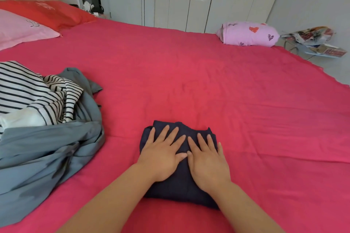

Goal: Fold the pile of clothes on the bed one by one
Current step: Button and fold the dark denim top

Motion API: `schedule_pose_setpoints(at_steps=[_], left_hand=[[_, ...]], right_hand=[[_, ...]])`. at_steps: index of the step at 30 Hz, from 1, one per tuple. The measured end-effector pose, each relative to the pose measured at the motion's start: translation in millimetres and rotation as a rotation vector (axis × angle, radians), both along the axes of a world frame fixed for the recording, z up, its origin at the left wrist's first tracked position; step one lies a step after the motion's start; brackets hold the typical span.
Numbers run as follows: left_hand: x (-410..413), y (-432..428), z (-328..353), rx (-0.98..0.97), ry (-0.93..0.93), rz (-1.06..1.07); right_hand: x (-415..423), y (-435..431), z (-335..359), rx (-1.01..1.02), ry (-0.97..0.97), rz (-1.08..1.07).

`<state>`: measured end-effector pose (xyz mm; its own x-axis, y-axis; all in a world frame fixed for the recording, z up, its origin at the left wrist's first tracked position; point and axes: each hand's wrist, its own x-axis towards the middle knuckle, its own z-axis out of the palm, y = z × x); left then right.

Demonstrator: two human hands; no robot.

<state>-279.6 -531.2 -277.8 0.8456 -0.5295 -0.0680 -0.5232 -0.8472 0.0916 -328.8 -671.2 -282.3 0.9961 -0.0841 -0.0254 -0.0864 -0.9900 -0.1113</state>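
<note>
- Bed, covered with a bright pink-red sheet (208,73); fills most of the view and bears every item below.
- Wardrobe, glossy white panelled doors (180,0); stands beyond the far edge of the bed.
- Grey-blue loose crumpled garment (47,153); unfolded, on the left side of the bed, the lower part of the pile.
- Black-and-white striped garment (28,90); crumpled, lying on top of the grey-blue one.
- Red pillow (47,12) and pale pink pillow (19,28); far left, the pink overlapping the red.
- Lilac heart-print fabric bundle (248,34); far right corner, well apart from the pile.
- Dark navy folded garment (180,189); a compact rectangle at near centre, right of the pile and not touching it.
- Hands: left hand (161,157) and right hand (208,162) side by side, palms flat on the navy garment, fingers straight and spread, thumbs meeting.
</note>
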Motion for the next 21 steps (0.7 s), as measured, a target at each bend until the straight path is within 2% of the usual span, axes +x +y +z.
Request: schedule_pose_setpoints(at_steps=[3, 8, 12, 14, 16, 18, 21], left_hand=[[7.2, 1.1, -23.6, -0.048, 0.039, 0.011], [16.3, 1.4, -43.4, -0.125, 0.039, 0.030], [8.8, 1.4, -29.5, -0.138, 0.035, 0.043], [2.1, 5.8, -25.3, -0.168, -0.015, 0.126], [-7.6, 15.2, -20.9, -0.221, -0.019, 0.299], [-18.2, 23.4, -14.9, -0.304, 0.099, 0.461], [-21.6, 24.9, -9.3, -0.392, 0.224, 0.532]], right_hand=[[4.0, -3.8, -16.0, 0.056, 0.082, -0.106], [11.5, -3.6, -29.5, 0.126, 0.076, -0.127], [4.9, -8.1, -22.5, 0.235, 0.067, -0.111], [-2.0, -9.9, -20.6, 0.297, 0.063, -0.140], [-13.6, -11.0, -16.0, 0.364, 0.048, -0.221], [-25.4, -8.1, -11.0, 0.372, 0.026, -0.307], [-33.8, -3.1, -2.2, 0.316, 0.044, -0.378]])
